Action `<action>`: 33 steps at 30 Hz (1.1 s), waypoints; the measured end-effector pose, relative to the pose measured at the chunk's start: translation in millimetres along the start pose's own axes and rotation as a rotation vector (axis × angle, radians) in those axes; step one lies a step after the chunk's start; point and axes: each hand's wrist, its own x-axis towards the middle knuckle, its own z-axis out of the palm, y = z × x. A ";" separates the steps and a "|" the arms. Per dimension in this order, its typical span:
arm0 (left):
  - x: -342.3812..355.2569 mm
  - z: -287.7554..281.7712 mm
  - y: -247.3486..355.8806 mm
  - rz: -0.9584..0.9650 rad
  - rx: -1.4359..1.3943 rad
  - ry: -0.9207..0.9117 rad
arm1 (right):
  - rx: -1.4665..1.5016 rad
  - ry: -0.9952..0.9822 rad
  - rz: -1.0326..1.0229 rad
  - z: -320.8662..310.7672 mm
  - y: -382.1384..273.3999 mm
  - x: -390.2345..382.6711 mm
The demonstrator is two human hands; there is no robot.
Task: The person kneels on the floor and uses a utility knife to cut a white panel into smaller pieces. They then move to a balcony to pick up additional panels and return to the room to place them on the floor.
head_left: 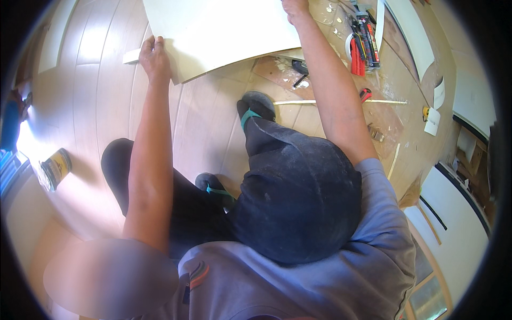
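We hold a white panel [224, 37] over the plank floor [88, 101].
Our left hand's [154, 58] grip is clamped on the panel's left edge; our right hand [296, 10] meets its right edge, cut off by the view, so we cannot tell its grip. Dust and scraps mark the floor to our right, near tools [365, 45], a red knife [365, 95] and a strip [296, 102]; a tub [56, 167] stands left in bright light.
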 end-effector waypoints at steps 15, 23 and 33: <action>7.8 -0.9 -19.1 0.003 0.036 -0.012 | 0.093 -0.046 0.055 -3.3 0.7 -1.8; 11.4 4.3 -9.6 -0.015 0.022 -0.017 | 0.040 -0.001 -0.033 -7.1 10.8 -0.3; 8.3 2.5 -12.0 -0.041 0.051 -0.015 | 0.043 -0.030 0.035 -4.8 -1.0 -6.9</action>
